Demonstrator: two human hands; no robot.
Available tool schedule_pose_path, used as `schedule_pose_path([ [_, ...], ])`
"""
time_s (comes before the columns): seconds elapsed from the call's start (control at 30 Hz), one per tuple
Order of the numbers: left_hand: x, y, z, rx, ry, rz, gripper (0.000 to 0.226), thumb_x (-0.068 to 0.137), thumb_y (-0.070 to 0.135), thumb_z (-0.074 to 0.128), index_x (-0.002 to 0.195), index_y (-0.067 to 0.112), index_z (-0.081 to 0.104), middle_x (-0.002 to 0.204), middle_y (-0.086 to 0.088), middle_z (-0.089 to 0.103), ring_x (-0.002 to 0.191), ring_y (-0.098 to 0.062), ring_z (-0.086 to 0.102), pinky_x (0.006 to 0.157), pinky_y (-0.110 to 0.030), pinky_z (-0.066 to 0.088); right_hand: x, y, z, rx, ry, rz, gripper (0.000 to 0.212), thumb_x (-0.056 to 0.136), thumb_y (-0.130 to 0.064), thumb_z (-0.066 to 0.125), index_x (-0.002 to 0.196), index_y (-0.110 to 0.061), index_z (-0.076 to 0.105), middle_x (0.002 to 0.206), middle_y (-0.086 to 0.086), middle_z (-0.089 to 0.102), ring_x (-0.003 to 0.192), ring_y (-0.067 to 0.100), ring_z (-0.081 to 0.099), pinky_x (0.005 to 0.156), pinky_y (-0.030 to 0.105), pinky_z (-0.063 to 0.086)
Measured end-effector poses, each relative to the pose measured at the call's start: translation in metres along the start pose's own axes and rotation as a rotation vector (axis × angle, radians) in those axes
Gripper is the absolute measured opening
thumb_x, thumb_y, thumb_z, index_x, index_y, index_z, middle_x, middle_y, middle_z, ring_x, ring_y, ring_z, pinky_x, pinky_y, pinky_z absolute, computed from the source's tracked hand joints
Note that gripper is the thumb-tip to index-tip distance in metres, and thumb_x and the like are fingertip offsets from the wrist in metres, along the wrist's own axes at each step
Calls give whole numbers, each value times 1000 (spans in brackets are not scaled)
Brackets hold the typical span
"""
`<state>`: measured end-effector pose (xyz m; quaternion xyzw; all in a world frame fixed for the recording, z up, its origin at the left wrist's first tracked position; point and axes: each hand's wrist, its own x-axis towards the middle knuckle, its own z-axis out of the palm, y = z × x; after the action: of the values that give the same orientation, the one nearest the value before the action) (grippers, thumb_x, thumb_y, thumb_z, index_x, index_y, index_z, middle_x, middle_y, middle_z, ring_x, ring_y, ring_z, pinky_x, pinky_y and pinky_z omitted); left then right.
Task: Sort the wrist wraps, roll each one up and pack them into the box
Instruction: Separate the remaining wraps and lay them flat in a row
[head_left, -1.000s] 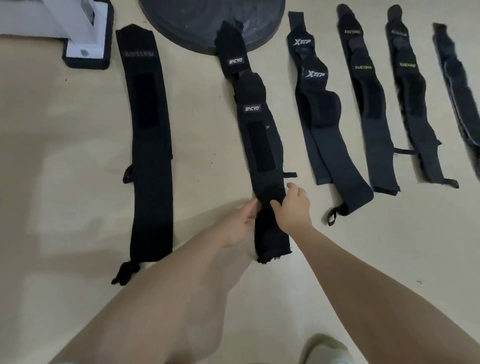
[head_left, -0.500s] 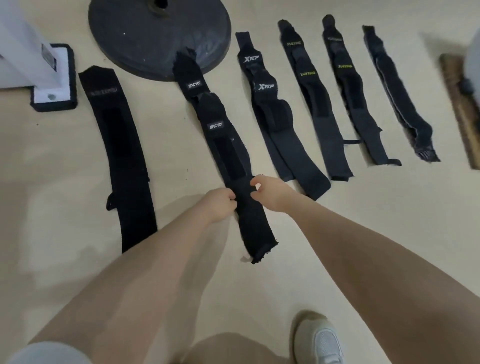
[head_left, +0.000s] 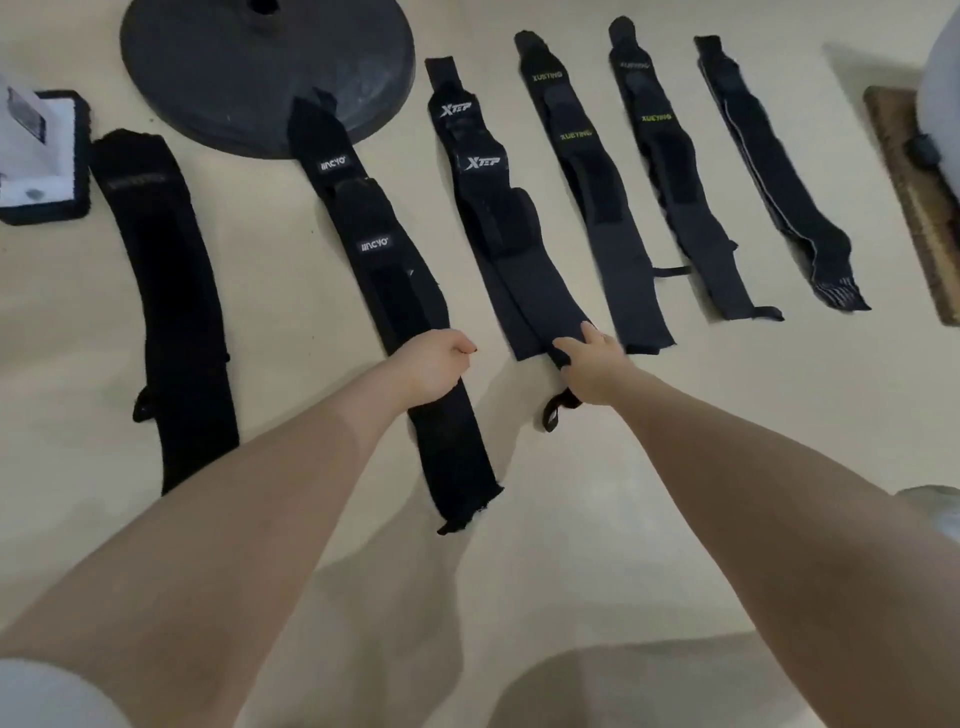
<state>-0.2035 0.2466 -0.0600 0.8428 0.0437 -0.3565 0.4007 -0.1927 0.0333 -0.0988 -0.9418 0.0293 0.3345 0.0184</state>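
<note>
Both bare forearms reach forward and away from the body, converging slightly. The left hand (head_left: 434, 366) is knuckles up, its fingers curled under toward the palm with the thumb tucked beside them. The right hand (head_left: 589, 361) is also back up, its thumb spread wide to the left of the fingers, which bend downward at their tips.

A dark round base (head_left: 249, 73) sits ahead of me; a white post foot (head_left: 44, 156) left, a wooden board (head_left: 914, 197) right.
</note>
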Motion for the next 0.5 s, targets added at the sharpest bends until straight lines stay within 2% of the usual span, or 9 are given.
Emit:
schedule_pose_path([
  [0.07, 11, 7, 26, -45, -1, -15, 35, 102, 17, 37, 134, 17, 50, 127, -3, 55, 105, -15, 54, 75, -17, 40, 17, 21, 13, -66, -63, -66, 50, 99, -19, 37, 147, -28, 26, 156, 7, 13, 141, 32, 16, 113, 43, 23],
  [0.13, 17, 15, 47, -57, -6, -50, 34, 102, 18, 38, 133, 16, 50, 126, -2, 56, 101, -14, 55, 65, -11, 40, 28, 32, 23, -72, -130, -164, 44, 99, -16, 34, 141, -28, 37, 146, 7, 28, 129, 33, 30, 108, 42, 31],
  [0.17, 18, 21, 57, -41, -12, -76, 33, 102, 18, 38, 132, 16, 51, 126, -3, 56, 101, -14, 55, 66, -11, 40, 28, 36, 25, -58, -167, -218, 43, 99, -15, 34, 139, -28, 40, 143, 7, 30, 126, 32, 34, 107, 41, 33],
  [0.23, 23, 39, 73, 25, -23, -144, 34, 101, 16, 38, 133, 14, 51, 131, -5, 54, 109, -19, 56, 79, -18, 44, 24, 45, 19, -29, -252, -335, 44, 99, -13, 33, 141, -24, 41, 142, 7, 33, 126, 31, 37, 107, 39, 34],
  [0.3, 29, 64, 87, 33, 10, -215, 34, 101, 15, 39, 132, 11, 52, 133, -7, 53, 118, -24, 54, 95, -27, 41, 19, 60, 1, -24, -322, -438, 44, 100, -13, 33, 144, -19, 38, 143, 8, 35, 128, 29, 39, 107, 35, 33],
  [0.4, 42, 109, 109, -11, 58, -253, 30, 98, 11, 44, 125, 8, 57, 126, -11, 58, 114, -31, 57, 102, -34, 42, 29, 99, -46, 5, -248, -509, 41, 100, -11, 34, 140, -13, 42, 139, 11, 39, 123, 30, 45, 104, 36, 37],
  [0.5, 62, 161, 130, -3, 62, -235, 27, 97, 14, 48, 121, 11, 60, 121, -10, 62, 108, -28, 60, 99, -36, 44, 51, 162, -92, -6, -186, -466, 35, 98, -11, 37, 130, -7, 50, 130, 14, 46, 112, 32, 52, 97, 38, 44],
])
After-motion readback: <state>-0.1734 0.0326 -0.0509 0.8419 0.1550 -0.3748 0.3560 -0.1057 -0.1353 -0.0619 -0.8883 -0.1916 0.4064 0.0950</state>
